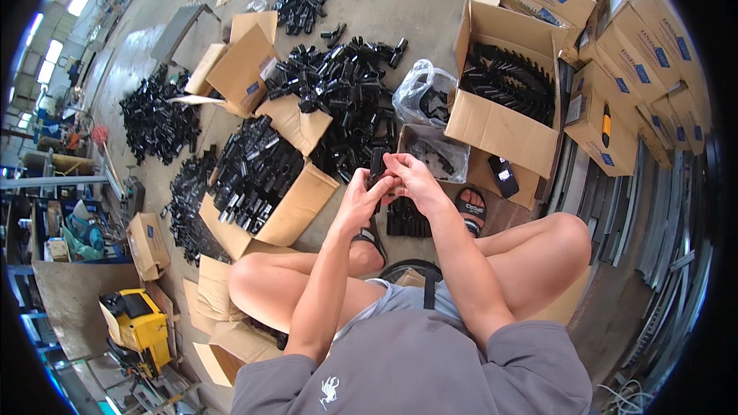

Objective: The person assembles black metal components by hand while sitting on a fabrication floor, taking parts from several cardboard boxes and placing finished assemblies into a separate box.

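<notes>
My left hand (360, 198) is closed around a small glossy black part (377, 160), held upright above my lap. The fingertips of my right hand (413, 180) pinch at the same part from the other side, partly hiding it. Just beyond my hands, a small box lined with clear plastic (458, 163) contains tiny dark pieces. Below them, a row of black parts (409, 217) lies on the floor between my feet. To the left, an open carton (314, 194) is full of black tubular parts.
Heaps of black parts (338, 81) cover the floor ahead, with another pile (157, 115) farther left. At right stand an open carton (500, 129) of neatly layered parts, a phone (503, 177) on a flap, stacked cartons (642, 54) and long metal profiles (615, 215). A yellow machine (146, 329) stands lower left.
</notes>
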Available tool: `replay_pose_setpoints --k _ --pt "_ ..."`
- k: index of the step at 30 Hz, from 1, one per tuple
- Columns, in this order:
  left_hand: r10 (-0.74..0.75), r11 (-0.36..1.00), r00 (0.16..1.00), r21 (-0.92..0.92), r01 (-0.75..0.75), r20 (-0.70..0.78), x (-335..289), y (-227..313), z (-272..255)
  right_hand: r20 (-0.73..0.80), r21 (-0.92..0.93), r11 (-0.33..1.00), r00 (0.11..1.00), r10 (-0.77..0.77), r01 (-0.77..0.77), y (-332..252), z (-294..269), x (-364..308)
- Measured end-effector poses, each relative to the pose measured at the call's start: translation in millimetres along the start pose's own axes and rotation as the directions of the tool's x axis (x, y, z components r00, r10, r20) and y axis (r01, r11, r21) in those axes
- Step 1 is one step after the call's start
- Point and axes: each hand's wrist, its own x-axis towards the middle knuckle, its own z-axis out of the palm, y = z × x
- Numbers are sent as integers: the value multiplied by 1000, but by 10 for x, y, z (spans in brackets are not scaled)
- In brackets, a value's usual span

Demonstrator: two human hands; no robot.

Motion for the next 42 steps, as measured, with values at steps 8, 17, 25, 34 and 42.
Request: replay_pose_setpoints --k 8,17,25,34,42 --pt "-71 984 952 -138 116 297 -189 647 -393 89 -80 992 991 -95 102 -103 14 -180" --pt "-45 991 990 -115 61 135 -152 220 -393 123 134 989 990 -72 56 36 178 -155" --pt "15 899 910 -404 170 415 -335 177 -590 131 -110 990 989 -75 89 -121 119 -188" --pt "219 973 908 -149 -176 358 -222 -125 -646 149 -325 931 981 -125 168 -190 462 -249" --pt "236 837 932 -545 -52 274 -290 -35 -622 132 -357 916 981 -141 180 -195 613 -95"
